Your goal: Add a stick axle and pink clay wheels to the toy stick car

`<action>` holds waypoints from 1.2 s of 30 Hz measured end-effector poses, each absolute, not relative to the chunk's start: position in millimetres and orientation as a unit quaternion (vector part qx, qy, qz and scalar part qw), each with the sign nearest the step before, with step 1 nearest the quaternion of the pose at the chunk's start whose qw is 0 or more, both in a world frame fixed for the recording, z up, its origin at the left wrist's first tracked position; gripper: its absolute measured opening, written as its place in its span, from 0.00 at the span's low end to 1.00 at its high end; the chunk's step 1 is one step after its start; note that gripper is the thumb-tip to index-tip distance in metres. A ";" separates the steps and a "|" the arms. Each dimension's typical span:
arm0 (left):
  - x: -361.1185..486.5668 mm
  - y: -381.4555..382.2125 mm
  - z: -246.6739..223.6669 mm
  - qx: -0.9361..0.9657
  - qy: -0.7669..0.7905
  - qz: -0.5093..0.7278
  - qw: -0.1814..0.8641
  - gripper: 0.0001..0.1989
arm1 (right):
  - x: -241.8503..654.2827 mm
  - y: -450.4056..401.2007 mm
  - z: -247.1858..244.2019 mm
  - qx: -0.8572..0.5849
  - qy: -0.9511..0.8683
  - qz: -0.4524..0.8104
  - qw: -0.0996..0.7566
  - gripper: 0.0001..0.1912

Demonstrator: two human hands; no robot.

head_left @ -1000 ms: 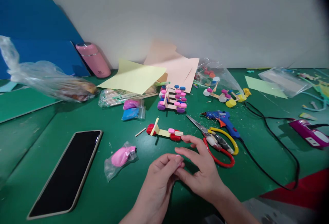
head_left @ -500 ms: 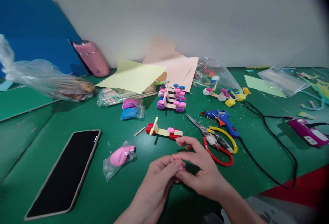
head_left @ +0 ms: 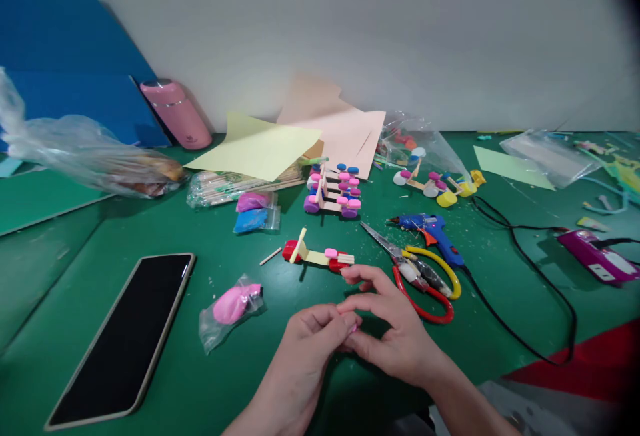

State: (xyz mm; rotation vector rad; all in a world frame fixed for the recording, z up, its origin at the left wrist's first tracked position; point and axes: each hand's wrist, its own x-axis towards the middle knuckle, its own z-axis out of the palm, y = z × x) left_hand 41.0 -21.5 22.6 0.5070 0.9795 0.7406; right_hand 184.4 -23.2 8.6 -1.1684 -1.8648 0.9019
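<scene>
My left hand (head_left: 311, 351) and my right hand (head_left: 396, 331) meet low in the middle of the view. Between their fingertips they pinch a small piece of pink clay (head_left: 355, 327), mostly hidden by the fingers. Just beyond my fingers stands a small scooter model (head_left: 316, 257) with a pale yellow deck, red wheels and a pink block near its back. To the left lies a clear bag of pink clay (head_left: 233, 304). A short wooden stick (head_left: 271, 257) rests beside the model.
Scissors (head_left: 417, 276) and a blue glue gun (head_left: 430, 229) with a black cord lie to the right. A phone (head_left: 125, 336) is at the left. Finished scooter models (head_left: 334, 191), blue and purple clay packets (head_left: 253, 220), paper sheets (head_left: 255, 146) and a pink bottle (head_left: 177, 115) stand behind.
Both hands stay almost in place, with slight finger movement around the pink clay. The whole view has shifted very slightly.
</scene>
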 end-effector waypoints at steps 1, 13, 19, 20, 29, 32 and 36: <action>40.7 -21.8 22.8 0.233 0.454 0.343 0.789 0.07 | 184.6 -23.2 8.7 -0.454 -0.726 0.354 0.375 0.12; 41.4 -22.8 21.2 0.240 0.437 0.347 0.794 0.09 | 182.9 -21.9 3.0 -0.458 -0.715 0.328 0.414 0.14; 42.1 -23.8 20.2 0.267 0.455 0.349 0.775 0.08 | 183.4 -23.9 2.6 -0.466 -0.720 0.302 0.416 0.17; 42.2 -23.8 19.7 0.267 0.454 0.350 0.774 0.08 | 183.5 -24.6 2.4 -0.469 -0.721 0.295 0.418 0.16; 42.3 -25.0 18.8 0.265 0.456 0.356 0.771 0.08 | 181.8 -26.0 0.8 -0.471 -0.728 0.253 0.429 0.14; 42.8 -25.8 18.4 0.261 0.457 0.361 0.770 0.08 | 181.1 -25.8 -0.5 -0.472 -0.726 0.248 0.434 0.14; 43.2 -26.7 16.6 0.251 0.459 0.365 0.770 0.08 | 180.5 -26.5 -2.0 -0.474 -0.728 0.235 0.437 0.13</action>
